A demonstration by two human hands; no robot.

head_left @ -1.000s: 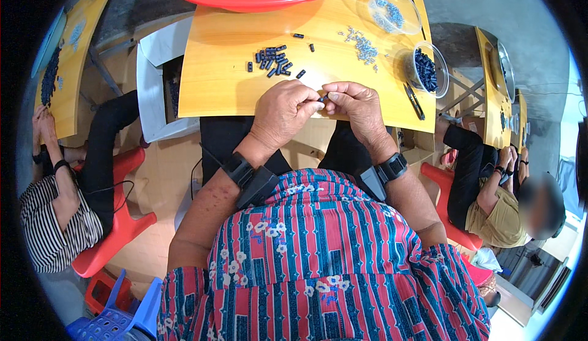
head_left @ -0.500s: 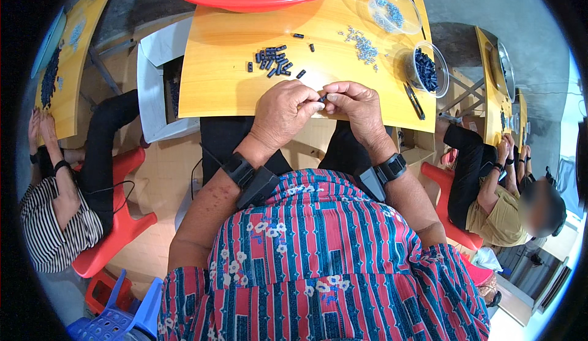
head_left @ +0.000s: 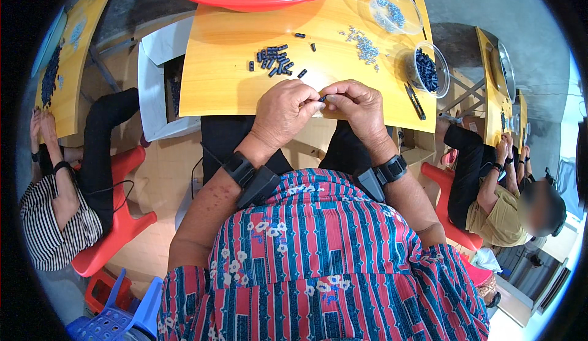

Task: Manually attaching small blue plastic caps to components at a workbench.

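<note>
On yellow table (head_left: 233,90), both hands

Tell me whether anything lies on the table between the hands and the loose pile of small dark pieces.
Nothing visible does. The left hand and right hand pinch a small dark piece; bare yellow table separates them from the pile of dark pieces.
</note>
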